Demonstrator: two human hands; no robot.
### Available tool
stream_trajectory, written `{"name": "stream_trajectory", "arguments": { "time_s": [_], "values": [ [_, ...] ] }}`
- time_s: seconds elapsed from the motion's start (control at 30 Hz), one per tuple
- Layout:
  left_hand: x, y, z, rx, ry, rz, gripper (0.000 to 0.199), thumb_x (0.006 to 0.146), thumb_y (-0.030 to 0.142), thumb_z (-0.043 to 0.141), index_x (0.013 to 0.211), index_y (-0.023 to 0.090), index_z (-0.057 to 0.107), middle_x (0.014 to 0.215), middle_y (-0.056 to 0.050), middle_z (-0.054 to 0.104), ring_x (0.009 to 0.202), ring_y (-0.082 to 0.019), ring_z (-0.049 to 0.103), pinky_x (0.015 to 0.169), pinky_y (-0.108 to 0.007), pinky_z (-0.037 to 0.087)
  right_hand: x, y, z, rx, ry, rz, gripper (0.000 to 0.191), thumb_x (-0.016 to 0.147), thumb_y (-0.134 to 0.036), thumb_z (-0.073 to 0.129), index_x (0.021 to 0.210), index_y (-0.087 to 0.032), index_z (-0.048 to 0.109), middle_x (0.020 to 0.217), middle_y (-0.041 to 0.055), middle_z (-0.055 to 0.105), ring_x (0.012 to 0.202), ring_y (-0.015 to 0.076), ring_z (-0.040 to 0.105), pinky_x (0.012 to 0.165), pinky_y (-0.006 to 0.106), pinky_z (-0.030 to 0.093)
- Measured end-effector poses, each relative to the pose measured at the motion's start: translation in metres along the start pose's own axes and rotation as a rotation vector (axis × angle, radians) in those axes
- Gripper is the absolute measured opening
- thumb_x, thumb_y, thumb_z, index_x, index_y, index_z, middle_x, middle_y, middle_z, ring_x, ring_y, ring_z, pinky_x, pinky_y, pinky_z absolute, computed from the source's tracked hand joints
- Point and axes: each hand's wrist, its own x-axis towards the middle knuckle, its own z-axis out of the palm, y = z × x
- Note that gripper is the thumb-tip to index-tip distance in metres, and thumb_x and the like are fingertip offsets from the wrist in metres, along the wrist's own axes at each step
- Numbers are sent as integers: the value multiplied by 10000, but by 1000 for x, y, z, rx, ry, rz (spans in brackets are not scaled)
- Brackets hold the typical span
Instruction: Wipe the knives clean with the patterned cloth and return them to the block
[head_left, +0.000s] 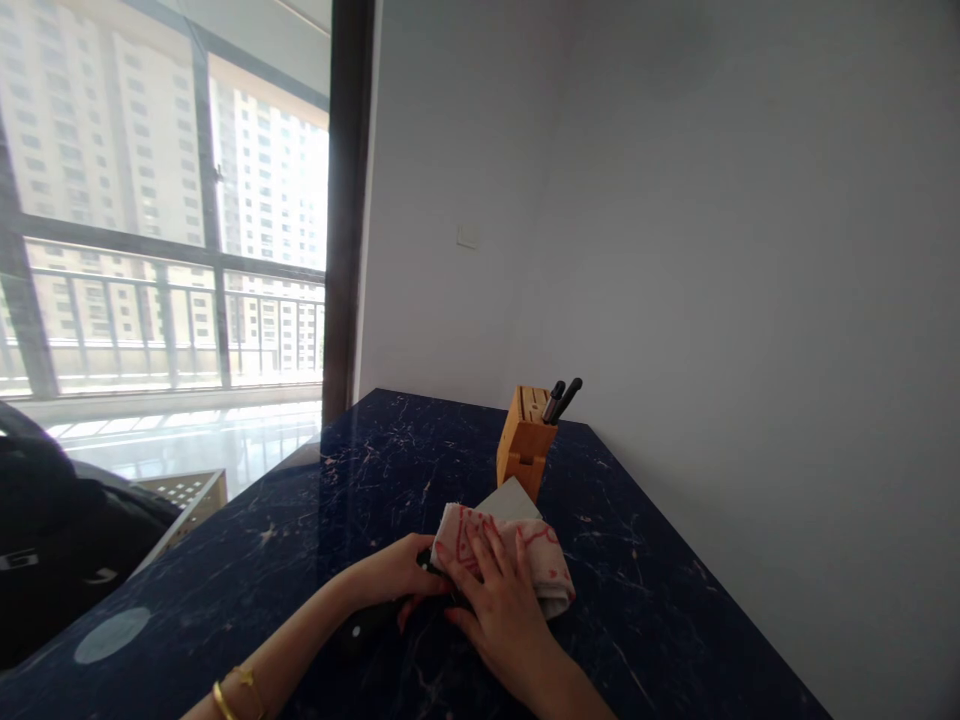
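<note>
My left hand (394, 575) comes in from the lower left, wearing gold bangles, and grips the black handle (367, 625) of a wide kitchen cleaver. The cleaver lies nearly flat, low over the dark marble counter (420, 470). My right hand (499, 600) presses a folded white cloth (517, 545) with red markings around the blade. Only the grey far corner of the steel blade (511, 502) shows beyond the cloth, and the rest of it is hidden. The cloth and both hands sit close together.
A wooden knife block (525, 440) holding black-handled knives stands just beyond the cleaver, near the white wall (712, 250) along the counter's right side. A dark bag or chair (52, 530) sits beyond the counter's left edge, before a balcony window.
</note>
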Motion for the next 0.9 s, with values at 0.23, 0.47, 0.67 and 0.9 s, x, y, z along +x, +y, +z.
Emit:
{"name": "stream_trajectory", "arguments": {
  "time_s": [0.23, 0.47, 0.67, 0.9],
  "values": [
    [-1, 1, 1, 12, -7, -5, 397, 650, 385, 627, 965, 151, 564, 596, 32, 601, 387, -108, 510, 343, -204, 422, -4, 0, -2, 17, -8, 16, 554, 820, -541, 393, 1316, -445, 167, 1444, -10, 106, 1305, 269, 78, 1005, 561, 38],
    [0, -5, -1, 11, -27, -18, 369, 664, 381, 633, 938, 146, 557, 545, 37, 579, 368, -91, 488, 345, -175, 393, -3, 8, -5, -8, 35, 106, 501, 837, -504, 394, 1305, -435, 230, 1405, -8, 261, 1286, 255, 184, 1003, 551, 38],
    [-1, -2, -1, 16, -28, -47, 404, 654, 407, 633, 954, 148, 558, 552, 40, 577, 370, -85, 470, 343, -175, 397, -2, 29, -2, -88, 82, 246, 504, 824, -498, 423, 1300, -386, 299, 1360, 22, 355, 1267, 277, 229, 998, 551, 35],
    [-3, 2, -1, 22, -22, -47, 400, 644, 411, 643, 936, 148, 567, 574, 30, 590, 382, -90, 484, 346, -172, 387, -4, 37, -11, -44, 37, 321, 483, 839, -539, 340, 1286, -356, 349, 1342, 44, 381, 1254, 287, 260, 991, 549, 95]
  ]
}}
